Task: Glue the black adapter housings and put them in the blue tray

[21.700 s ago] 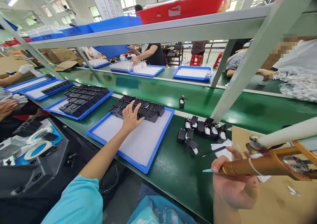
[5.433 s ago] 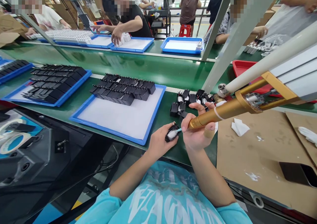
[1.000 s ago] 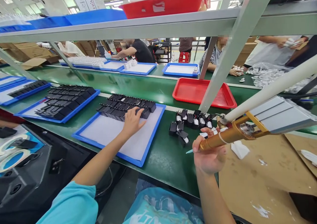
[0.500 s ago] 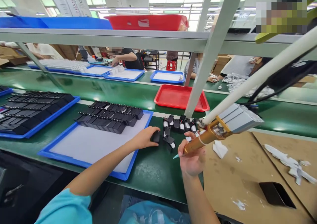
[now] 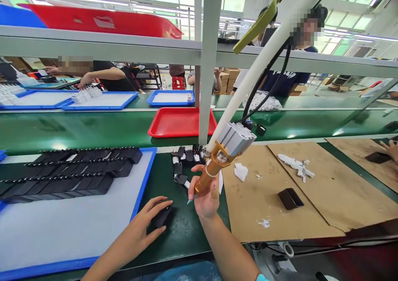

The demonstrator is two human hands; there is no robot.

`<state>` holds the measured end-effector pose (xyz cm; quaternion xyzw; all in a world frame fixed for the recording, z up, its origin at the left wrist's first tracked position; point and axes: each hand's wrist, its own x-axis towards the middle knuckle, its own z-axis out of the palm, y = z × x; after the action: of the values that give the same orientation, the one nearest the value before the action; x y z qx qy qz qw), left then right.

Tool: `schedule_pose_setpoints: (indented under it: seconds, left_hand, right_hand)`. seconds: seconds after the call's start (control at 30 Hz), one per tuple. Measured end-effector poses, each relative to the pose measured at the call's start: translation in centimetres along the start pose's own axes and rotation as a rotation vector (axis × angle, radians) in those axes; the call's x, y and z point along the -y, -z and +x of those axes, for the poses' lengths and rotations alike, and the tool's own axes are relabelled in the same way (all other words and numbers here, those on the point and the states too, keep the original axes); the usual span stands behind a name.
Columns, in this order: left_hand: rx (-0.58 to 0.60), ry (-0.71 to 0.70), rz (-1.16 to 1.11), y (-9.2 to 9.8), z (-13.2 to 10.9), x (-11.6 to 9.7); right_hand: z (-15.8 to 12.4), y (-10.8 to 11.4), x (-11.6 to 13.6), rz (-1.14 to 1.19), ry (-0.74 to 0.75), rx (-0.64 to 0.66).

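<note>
The left hand [image 5: 142, 225] has a black case [image 5: 161, 218] in its grip — two o'clock from it, the right hand [image 5: 206, 203] clasps a gold-coloured tool [image 5: 214, 166].

Green bench [image 5: 186, 237], blue-rimmed tray [image 5: 77, 225], clustered black units [image 5: 178, 169], cardboard sheets [image 5: 248, 202]

You can read no words with certainty: white lettering on the dark navy cloth shirt [image 5: 290, 87] beyond your bench is too small, and the pale patch [image 5: 104, 22] on the long red plastic tray [image 5: 133, 26] is blurred.
</note>
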<state>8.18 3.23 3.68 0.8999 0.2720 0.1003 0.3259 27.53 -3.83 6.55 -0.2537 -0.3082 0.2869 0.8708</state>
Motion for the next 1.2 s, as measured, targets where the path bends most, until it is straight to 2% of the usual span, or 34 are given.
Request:
schedule_pose_setpoints:
  seconds: [0.2, 0.33, 0.47, 0.53, 0.63, 0.73, 0.87, 1.03, 1.2]
  left_hand:
    - [-0.127, 0.154, -0.18, -1.1, -1.1, 0.7]
    - [-0.219, 0.27, -0.403, -2.3, -1.4, 0.7]
    - [-0.36, 0.299, -0.658, -3.6, -1.1, 0.3]
    - [-0.408, 0.319, -0.698, -4.2, -1.1, 0.0]
    - [-0.468, 0.302, -0.556, -5.3, -1.2, -0.7]
    - [-0.468, 0.24, -0.387, -6.4, -1.4, -1.3]
    - [-0.52, 0.261, -0.305, -7.4, -0.8, -1.4]
    - [-0.513, 0.291, -0.26, -6.7, -0.6, -2.5]
    - [-0.476, 0.218, -0.181, -5.8, -1.1, -4.2]
  right_hand:
    - [0.0, -0.1, 0.1, 0.005, -0.012, 0.006]
    - [0.1, -0.2, 0.2, -0.005, 0.012, 0.012]
    - [0.0, -0.4, 0.6, -0.006, 0.013, 0.019]
    - [0.1, -0.5, 0.8, -0.017, 0.023, 0.01]
    - [0.2, -0.8, 0.9, -0.061, 0.007, 0.006]
    - [0.0, -1.4, 1.0, -0.095, -0.012, 0.01]
    - [-0.3, -2.2, 0.7, -0.127, -0.015, 0.015]
    - [-0.6, -2.7, 0.3, -0.111, -0.017, 0.015]
    - [-0.6, -2.6, 0.3, -0.094, -0.01, 0.013]
